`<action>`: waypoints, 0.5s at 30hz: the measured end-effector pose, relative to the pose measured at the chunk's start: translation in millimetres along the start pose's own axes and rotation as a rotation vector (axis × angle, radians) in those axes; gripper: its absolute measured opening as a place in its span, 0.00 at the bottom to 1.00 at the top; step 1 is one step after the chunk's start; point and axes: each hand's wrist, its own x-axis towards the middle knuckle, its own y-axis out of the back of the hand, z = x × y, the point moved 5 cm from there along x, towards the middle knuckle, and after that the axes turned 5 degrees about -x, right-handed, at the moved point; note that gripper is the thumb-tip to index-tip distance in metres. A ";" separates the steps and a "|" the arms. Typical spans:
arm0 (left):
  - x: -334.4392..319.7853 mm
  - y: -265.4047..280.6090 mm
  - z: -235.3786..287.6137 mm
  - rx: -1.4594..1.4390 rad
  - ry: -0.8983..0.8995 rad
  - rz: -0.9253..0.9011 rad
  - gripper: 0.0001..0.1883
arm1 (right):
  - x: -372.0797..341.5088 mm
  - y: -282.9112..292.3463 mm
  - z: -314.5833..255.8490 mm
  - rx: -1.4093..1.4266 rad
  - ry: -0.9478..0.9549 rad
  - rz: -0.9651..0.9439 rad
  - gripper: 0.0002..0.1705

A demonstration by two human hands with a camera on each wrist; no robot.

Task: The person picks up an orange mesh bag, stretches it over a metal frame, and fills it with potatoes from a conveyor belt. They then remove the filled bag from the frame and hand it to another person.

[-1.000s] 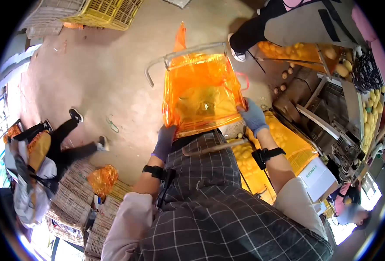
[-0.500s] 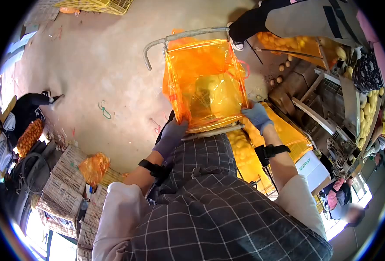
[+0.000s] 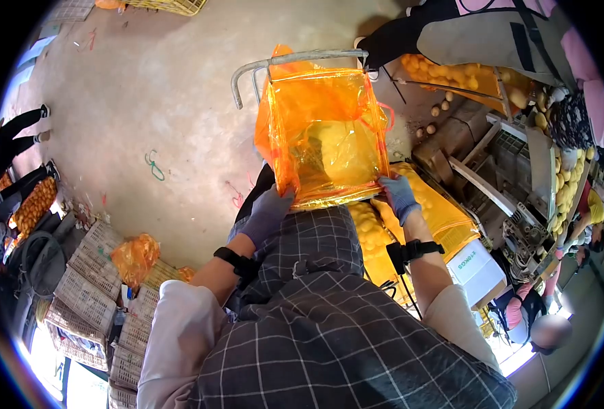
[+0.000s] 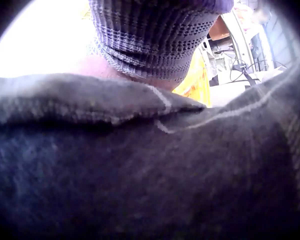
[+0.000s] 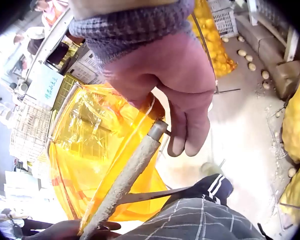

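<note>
An orange, see-through plastic bag [image 3: 315,102] stands with its mouth spread wide on a metal tube frame [image 3: 295,58]. My gloved left hand [image 3: 268,210] grips the bag's near left corner. At the near right corner, my gloved right hand [image 3: 400,198] pinches the rim. The right wrist view shows the right hand's fingers [image 5: 190,130] pointing down beside the end of a worn metal bar [image 5: 122,182], with orange film along it. In the left wrist view, the purple knitted glove cuff [image 4: 150,35] shows above dark checked cloth; the left fingers are hidden.
Yellow sacks of round produce [image 3: 431,204] stand to the right, beside a white box [image 3: 476,269] and machinery [image 3: 520,232]. Another person's leg [image 3: 390,44] is by the frame's far right. Stacked crates [image 3: 87,293] are at left. Green string [image 3: 154,165] lies on the floor.
The bag's near rim has come down over the near bar, which showed below it earlier. My left hand has shifted right and up to the corner. A person at left has moved farther away.
</note>
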 end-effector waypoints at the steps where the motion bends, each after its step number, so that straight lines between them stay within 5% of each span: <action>1: 0.6 0.6 1.0 0.004 -0.008 0.006 0.24 | 1.7 1.5 3.2 0.040 0.006 -0.008 0.14; 5: 6.3 7.2 0.9 0.173 -0.085 0.104 0.23 | -3.4 -7.1 -3.9 0.062 0.029 0.017 0.11; 9: 34.5 15.8 31.0 0.464 -0.406 0.325 0.22 | 48.9 -8.6 22.3 0.153 0.214 0.022 0.26; 12: -1.3 62.3 55.9 -0.043 -0.838 0.304 0.21 | 24.8 -24.5 20.2 0.892 0.251 -0.812 0.39; 14: -7.2 103.1 -2.9 -0.647 -0.688 0.423 0.20 | -15.3 -35.5 21.1 0.716 0.214 -0.450 0.47; 15: -12.7 125.1 -40.5 -0.648 -0.548 0.522 0.19 | -7.4 -37.0 45.3 0.691 0.182 -0.579 0.42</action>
